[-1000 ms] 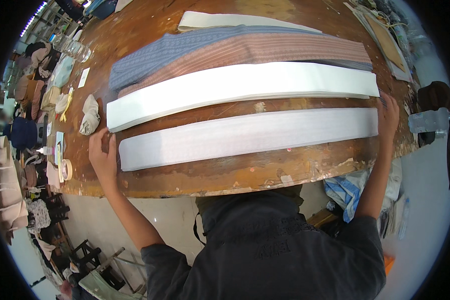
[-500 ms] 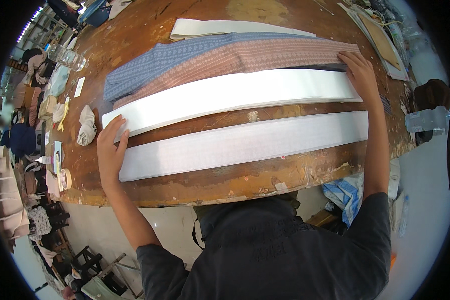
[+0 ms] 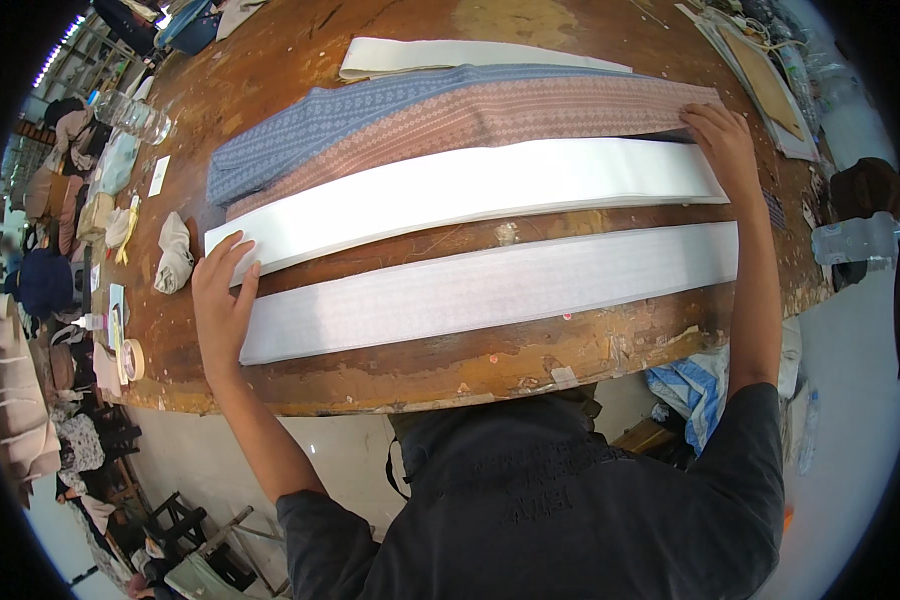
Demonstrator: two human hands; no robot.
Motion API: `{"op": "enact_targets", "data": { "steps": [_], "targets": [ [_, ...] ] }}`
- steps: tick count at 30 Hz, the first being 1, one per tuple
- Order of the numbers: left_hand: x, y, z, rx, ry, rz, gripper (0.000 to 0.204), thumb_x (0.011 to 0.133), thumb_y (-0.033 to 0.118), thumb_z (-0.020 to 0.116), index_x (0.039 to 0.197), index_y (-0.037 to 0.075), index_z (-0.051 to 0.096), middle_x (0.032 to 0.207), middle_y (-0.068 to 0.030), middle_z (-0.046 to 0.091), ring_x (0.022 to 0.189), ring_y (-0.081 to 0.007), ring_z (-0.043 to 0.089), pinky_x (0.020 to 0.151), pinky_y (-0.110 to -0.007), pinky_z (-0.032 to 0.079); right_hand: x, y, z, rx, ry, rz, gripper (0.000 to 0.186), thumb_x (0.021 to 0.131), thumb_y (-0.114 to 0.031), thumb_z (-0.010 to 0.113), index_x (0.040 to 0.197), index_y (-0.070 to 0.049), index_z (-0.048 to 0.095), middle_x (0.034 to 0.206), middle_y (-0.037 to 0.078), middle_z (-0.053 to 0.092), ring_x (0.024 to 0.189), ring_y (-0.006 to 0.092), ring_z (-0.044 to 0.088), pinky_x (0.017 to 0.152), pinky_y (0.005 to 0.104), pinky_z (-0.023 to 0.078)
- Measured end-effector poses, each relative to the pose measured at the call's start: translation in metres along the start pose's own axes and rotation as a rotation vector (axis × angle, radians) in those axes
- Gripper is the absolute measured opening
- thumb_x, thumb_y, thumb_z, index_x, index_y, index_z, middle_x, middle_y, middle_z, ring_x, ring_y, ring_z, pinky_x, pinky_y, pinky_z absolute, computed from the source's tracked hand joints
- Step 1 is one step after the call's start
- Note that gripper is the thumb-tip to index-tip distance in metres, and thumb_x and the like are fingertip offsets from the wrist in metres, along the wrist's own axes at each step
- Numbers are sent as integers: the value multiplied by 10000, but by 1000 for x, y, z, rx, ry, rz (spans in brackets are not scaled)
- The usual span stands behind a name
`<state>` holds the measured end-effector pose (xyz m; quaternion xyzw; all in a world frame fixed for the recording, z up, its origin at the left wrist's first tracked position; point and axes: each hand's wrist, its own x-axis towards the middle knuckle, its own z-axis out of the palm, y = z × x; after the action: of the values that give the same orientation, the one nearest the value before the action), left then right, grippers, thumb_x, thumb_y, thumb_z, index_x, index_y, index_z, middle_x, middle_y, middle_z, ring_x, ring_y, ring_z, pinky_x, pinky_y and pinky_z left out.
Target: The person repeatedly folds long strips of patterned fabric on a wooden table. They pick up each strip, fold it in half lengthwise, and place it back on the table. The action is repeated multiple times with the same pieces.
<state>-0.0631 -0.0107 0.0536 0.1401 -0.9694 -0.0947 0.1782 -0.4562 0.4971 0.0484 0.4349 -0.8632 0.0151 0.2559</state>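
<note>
My left hand (image 3: 222,305) rests on the left end of a long white strip (image 3: 470,183), fingers stretched over it and thumb spread apart. At the far right, my right hand (image 3: 722,148) has its bent fingers closed on the right end of a pink patterned fabric (image 3: 530,112). The wrist of that hand passes over the white strip's right end. Beyond the pink piece lies a blue patterned fabric (image 3: 300,130), partly overlapped by it. A second white strip (image 3: 490,285) lies nearer to me, between my forearms.
The worn brown table (image 3: 420,370) bears another white strip (image 3: 420,55) at the back. Along its left side are a crumpled cloth (image 3: 174,255), a tape roll (image 3: 132,358) and a clear bottle (image 3: 135,115). Flat boards (image 3: 760,85) lie at the back right.
My right hand has shifted very slightly, and the dark gap between the pink fabric and the white strip is narrower. My left hand is almost still on the strip's end.
</note>
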Motion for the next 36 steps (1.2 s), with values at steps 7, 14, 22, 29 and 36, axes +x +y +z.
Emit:
{"op": "enact_targets", "data": {
  "steps": [7,14,22,29,36],
  "targets": [
    [23,61,8,-277,110,102,384,815,164,711,1171,54,617,1262,-133,579,1204,-313,515,1033,-427,386,23,-71,-63,450,388,119,227,799,2,650,1018,-55,669,946,91,682,835,228,653,747,341,505],
    [81,223,62,-660,238,365,611,717,219,803,1229,33,526,1305,-180,510,1194,-368,518,984,-434,441,60,-190,-127,568,357,-143,310,712,76,652,1007,-16,677,875,85,690,716,158,645,650,261,510],
    [110,192,74,-651,457,60,239,734,-34,662,964,10,614,972,-146,649,933,-307,640,790,-395,503,24,-163,-165,468,409,-74,342,660,131,596,982,43,674,908,125,711,782,173,671,731,253,513],
    [88,79,52,-223,545,-98,280,755,-40,645,1021,44,671,1010,-118,665,944,-257,656,852,-345,492,-17,-105,-144,345,443,136,231,784,70,664,1002,-1,687,885,94,706,738,140,652,676,247,505],
    [42,-20,19,-81,652,-209,198,822,20,644,1017,8,675,980,-103,664,909,-230,634,832,-334,499,-55,-67,-117,362,277,230,180,850,21,651,1029,2,668,847,102,671,727,151,627,668,257,492]
  ]
}}
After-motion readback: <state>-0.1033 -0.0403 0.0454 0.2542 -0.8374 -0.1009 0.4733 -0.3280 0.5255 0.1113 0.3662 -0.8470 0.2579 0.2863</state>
